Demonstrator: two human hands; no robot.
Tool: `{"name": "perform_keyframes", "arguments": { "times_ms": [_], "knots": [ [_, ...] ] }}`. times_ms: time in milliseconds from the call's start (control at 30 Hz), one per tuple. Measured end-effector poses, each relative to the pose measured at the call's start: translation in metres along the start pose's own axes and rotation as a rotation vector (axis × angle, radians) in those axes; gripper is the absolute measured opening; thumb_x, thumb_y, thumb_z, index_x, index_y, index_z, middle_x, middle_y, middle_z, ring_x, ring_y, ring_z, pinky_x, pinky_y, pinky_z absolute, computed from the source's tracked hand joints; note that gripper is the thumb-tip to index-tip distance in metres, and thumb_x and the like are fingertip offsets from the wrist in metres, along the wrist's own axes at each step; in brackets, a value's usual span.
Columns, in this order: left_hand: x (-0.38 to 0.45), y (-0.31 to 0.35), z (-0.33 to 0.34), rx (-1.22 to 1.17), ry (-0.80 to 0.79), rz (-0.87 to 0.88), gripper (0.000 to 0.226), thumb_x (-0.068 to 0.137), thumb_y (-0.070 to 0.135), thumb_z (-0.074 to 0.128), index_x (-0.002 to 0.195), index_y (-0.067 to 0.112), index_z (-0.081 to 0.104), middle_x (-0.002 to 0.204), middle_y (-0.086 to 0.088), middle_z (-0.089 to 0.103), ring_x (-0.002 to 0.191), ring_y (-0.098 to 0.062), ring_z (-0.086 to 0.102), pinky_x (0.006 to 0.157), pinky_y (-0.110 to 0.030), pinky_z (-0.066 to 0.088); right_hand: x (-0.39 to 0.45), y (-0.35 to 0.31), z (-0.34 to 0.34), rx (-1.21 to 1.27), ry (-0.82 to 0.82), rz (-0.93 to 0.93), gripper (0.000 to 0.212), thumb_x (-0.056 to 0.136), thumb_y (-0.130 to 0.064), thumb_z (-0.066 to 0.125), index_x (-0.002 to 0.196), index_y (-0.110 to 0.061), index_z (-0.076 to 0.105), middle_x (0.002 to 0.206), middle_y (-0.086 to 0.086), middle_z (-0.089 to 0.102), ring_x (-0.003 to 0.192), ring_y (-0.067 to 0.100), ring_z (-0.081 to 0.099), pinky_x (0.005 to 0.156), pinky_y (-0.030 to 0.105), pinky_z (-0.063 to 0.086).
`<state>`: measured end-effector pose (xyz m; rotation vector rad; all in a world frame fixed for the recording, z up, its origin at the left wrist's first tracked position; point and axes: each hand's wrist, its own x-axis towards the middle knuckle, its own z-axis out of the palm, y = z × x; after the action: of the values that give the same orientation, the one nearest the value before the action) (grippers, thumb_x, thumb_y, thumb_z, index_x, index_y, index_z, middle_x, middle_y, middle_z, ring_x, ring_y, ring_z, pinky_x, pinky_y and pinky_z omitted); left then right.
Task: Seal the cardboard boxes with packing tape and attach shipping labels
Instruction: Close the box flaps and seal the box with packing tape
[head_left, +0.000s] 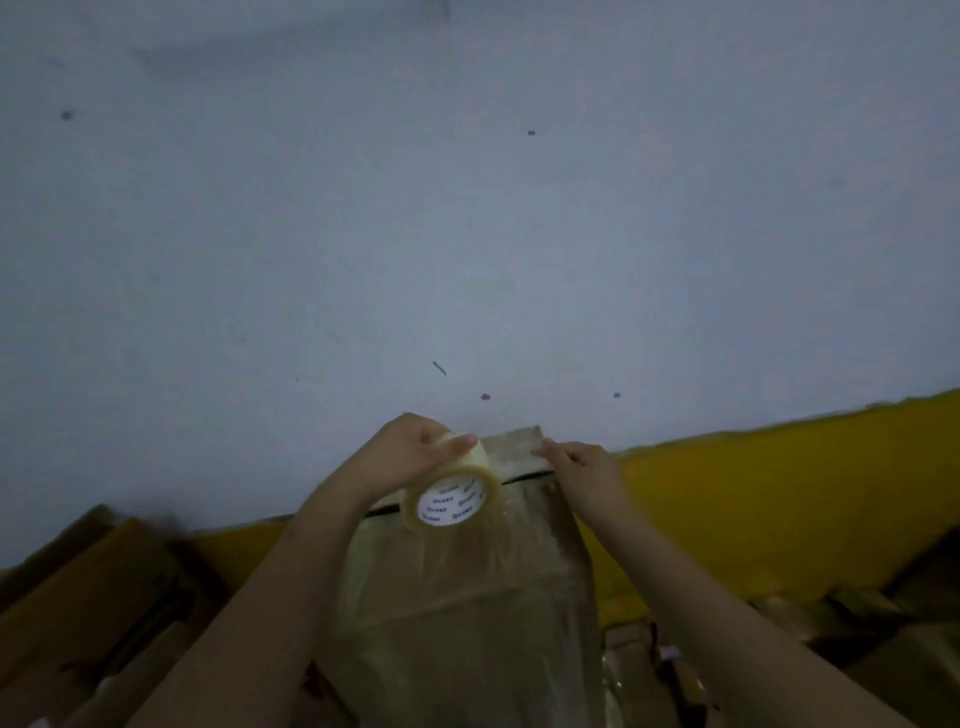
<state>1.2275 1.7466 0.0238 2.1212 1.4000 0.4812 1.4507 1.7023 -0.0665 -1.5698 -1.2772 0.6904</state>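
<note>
A tall cardboard box (467, 613) stands in front of me, its near faces covered in shiny clear tape. My left hand (410, 452) grips a roll of clear packing tape (454, 496) with a white printed core, held over the box's top at the flap seam. My right hand (582, 470) rests on the far right top corner of the box, fingers pressing the flap down. A stretch of tape runs from the roll down the box's front.
Flat and stacked cardboard boxes (88, 597) lie at the lower left, and more taped boxes (852, 639) sit at the lower right. A pale wall (467, 208) with a yellow base band (779, 488) fills the background.
</note>
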Motion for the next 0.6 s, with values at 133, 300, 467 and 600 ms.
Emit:
{"name": "perform_keyframes", "arguments": {
  "times_ms": [133, 300, 467, 600],
  "knots": [
    [0.012, -0.003, 0.017, 0.018, 0.051, -0.075, 0.049, 0.087, 0.059, 0.065, 0.062, 0.018, 0.055, 0.056, 0.003, 0.049, 0.047, -0.006, 0.046, 0.048, -0.016, 0.034, 0.005, 0.029, 0.010, 0.108, -0.044, 0.082, 0.054, 0.099, -0.046, 0.048, 0.073, -0.001, 0.062, 0.072, 0.019, 0.063, 0.068, 0.036, 0.060, 0.056, 0.031, 0.037],
    [-0.005, -0.003, 0.032, -0.264, 0.125, -0.159, 0.057, 0.085, 0.063, 0.063, 0.075, 0.008, 0.066, 0.057, 0.002, 0.065, 0.052, -0.003, 0.060, 0.058, -0.018, 0.048, -0.005, 0.034, 0.018, 0.155, 0.075, -0.006, 0.057, 0.104, -0.044, 0.039, 0.093, 0.003, 0.069, 0.086, 0.018, 0.067, 0.081, 0.028, 0.062, 0.071, 0.041, 0.050],
    [-0.027, -0.006, 0.039, -0.447, 0.190, -0.094, 0.036, 0.098, 0.038, 0.056, 0.074, 0.013, 0.060, 0.055, 0.003, 0.063, 0.047, -0.001, 0.060, 0.048, -0.011, 0.046, -0.010, 0.038, 0.021, 0.217, 0.091, 0.040, 0.053, 0.104, -0.046, 0.037, 0.075, -0.012, 0.065, 0.063, 0.003, 0.060, 0.058, 0.010, 0.055, 0.052, 0.026, 0.039],
    [0.019, 0.005, 0.013, -0.270, -0.035, -0.007, 0.055, 0.078, 0.072, 0.063, 0.057, 0.023, 0.053, 0.055, 0.000, 0.050, 0.052, -0.013, 0.049, 0.057, -0.025, 0.040, -0.014, 0.037, 0.018, 0.287, 0.129, 0.200, 0.047, 0.105, -0.038, 0.040, 0.065, -0.023, 0.060, 0.050, -0.007, 0.053, 0.047, 0.001, 0.048, 0.050, 0.020, 0.036]
  ]
}}
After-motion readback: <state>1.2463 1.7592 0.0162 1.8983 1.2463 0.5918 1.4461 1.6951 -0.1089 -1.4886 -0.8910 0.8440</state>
